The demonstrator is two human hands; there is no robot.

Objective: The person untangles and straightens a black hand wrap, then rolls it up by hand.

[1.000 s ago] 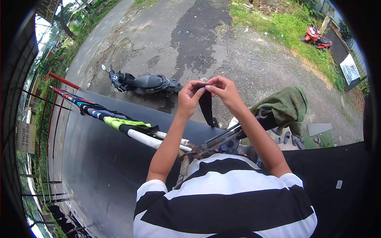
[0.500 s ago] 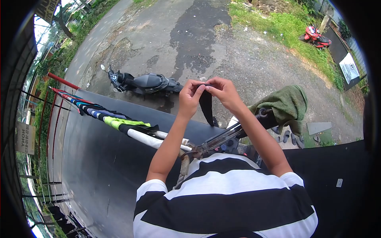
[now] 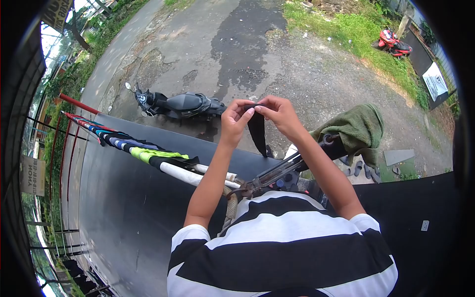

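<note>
A narrow black cloth strip (image 3: 257, 132) hangs down between my hands, its top edge pinched at fingertip height. My left hand (image 3: 234, 120) grips the upper left part of it between thumb and fingers. Close beside it, my right hand (image 3: 278, 115) pinches the upper right part. The thumbs face each other with a small gap between them, and the strip's lower end dangles loose over the edge of a dark surface (image 3: 143, 198).
Clothes (image 3: 163, 154) hang along white and red rails at the left. A green towel (image 3: 358, 131) drapes over dark equipment at the right. Beyond stand a black motorcycle (image 3: 185, 102) and a red one (image 3: 394, 45). Several sandals (image 3: 367, 172) lie at the right.
My left hand has shifted very slightly to the left since half a second ago, and the thumbs are a little farther apart. Both hands keep their pinch on the black strip.
</note>
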